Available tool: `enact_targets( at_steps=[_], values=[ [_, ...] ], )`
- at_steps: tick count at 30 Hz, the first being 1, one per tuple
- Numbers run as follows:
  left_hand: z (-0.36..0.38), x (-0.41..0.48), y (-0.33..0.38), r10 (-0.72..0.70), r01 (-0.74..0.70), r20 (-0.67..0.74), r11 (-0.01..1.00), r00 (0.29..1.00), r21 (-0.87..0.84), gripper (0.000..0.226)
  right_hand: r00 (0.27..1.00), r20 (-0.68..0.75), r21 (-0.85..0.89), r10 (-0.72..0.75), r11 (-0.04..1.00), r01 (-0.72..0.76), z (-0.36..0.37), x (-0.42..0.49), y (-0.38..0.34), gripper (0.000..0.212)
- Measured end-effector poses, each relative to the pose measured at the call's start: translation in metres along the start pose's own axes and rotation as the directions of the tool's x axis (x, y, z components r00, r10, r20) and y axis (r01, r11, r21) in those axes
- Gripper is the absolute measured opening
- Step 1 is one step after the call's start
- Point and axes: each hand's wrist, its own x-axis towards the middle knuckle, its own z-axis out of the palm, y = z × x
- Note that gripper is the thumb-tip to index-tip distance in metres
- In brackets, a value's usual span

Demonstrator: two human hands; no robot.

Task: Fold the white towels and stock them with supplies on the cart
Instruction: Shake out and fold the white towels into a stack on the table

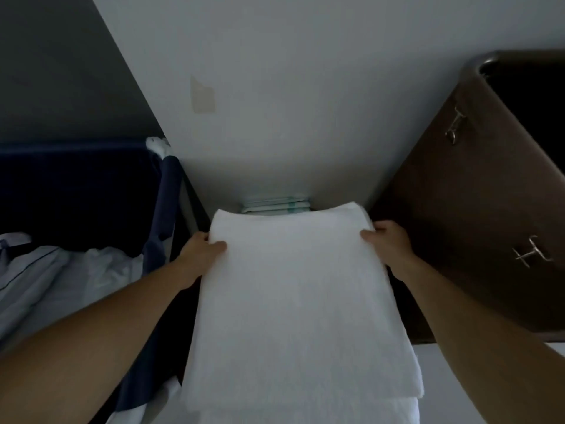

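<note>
A folded white towel point(293, 289) lies flat in front of me, stretching from the bottom of the view to the wall. My left hand point(203, 252) grips its far left corner, thumb on top. My right hand point(386, 243) grips the far right corner the same way. Beyond the towel's far edge a small stack of white packets with green stripes point(275, 205) sits against the wall. More white cloth point(305, 411) shows under the towel's near edge. The surface beneath the towel is hidden.
A dark blue fabric bag point(165, 191) on a frame stands to the left, holding pale crumpled linen point(61, 280). A brown bag point(477, 215) with metal clips hangs on the right. A white wall point(290, 102) rises straight ahead.
</note>
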Motion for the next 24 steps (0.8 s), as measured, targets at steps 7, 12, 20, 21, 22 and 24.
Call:
enact_targets(
  at_steps=[7,12,20,21,22,24],
  values=[
    [0.012,-0.032,-0.047,0.037,-0.066,-0.165,0.982,0.986,-0.175,0.076,0.995,-0.061,-0.025,0.077,0.997,-0.079,0.002,-0.056,0.041,0.045],
    [0.021,-0.08,-0.088,0.002,-0.016,-0.07,0.98,0.998,-0.197,0.061,0.992,0.004,-0.086,0.129,0.988,-0.128,-0.006,-0.107,0.067,0.042],
    [0.017,-0.12,-0.128,-0.073,0.088,0.08,0.974,0.994,-0.21,0.049,0.989,-0.021,-0.171,0.146,0.974,-0.147,-0.021,-0.165,0.08,0.044],
    [0.016,-0.124,-0.13,-0.067,0.085,0.09,0.972,0.994,-0.217,0.045,0.992,-0.045,-0.202,0.119,0.971,-0.125,-0.023,-0.169,0.078,0.044],
    [0.015,-0.128,-0.13,-0.047,0.066,0.086,0.972,0.995,-0.226,0.041,0.994,-0.073,-0.218,0.086,0.971,-0.1,-0.025,-0.172,0.076,0.044],
    [0.014,-0.135,-0.127,0.013,-0.003,0.041,0.972,0.999,-0.236,0.032,0.991,-0.135,-0.195,0.019,0.98,-0.046,-0.032,-0.175,0.072,0.042]
  ],
)
